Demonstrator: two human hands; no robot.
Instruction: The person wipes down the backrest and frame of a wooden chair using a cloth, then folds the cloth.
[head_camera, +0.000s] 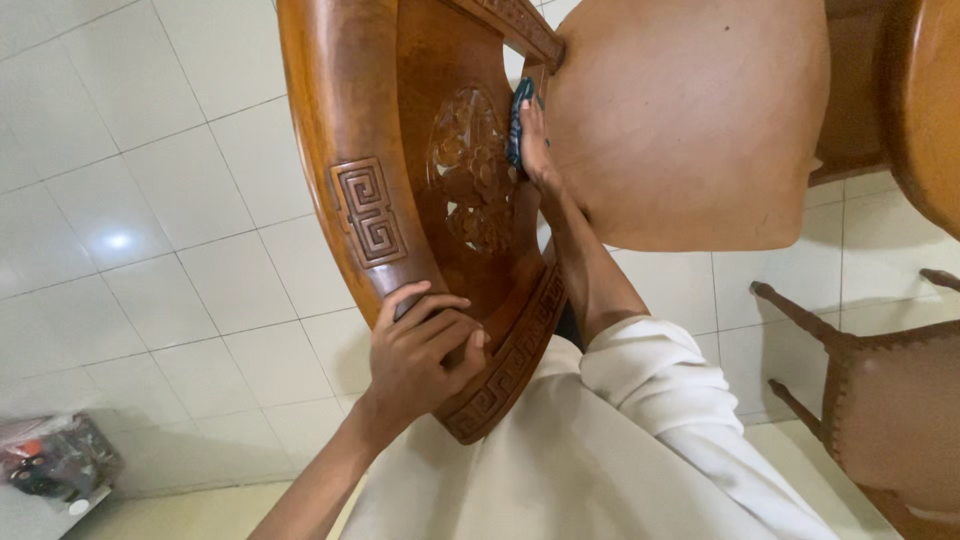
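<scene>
Gripping the curved top rail of the carved wooden chair (400, 170), your left hand (425, 345) has its fingers curled tight over the rail's edge, just below the square key-pattern carving (368, 212) on that rail. The wrist and bare forearm run down and away from the grip toward the lower left.

Past that grip, your right arm in its rolled white sleeve (650, 375) reaches through the chair back. Your right hand (535, 145) lies flat with fingers straight and together, pressing a dark blue-green cloth (519, 120) against the back edge of the pale seat (690, 120), beside the pierced floral panel (470, 185). The cloth sits under the fingertips, pinched between hand and wood, with only its edge showing.

Between the two hands stand the carved panel and the lower rail, so the right forearm passes close by the woodwork.

Off to the right of the pressing hand, a second chair (880, 390) stands on the white tiled floor (150, 200). Far to the lower left of your left hand, some blurred objects (50, 465) lie near the wall.
</scene>
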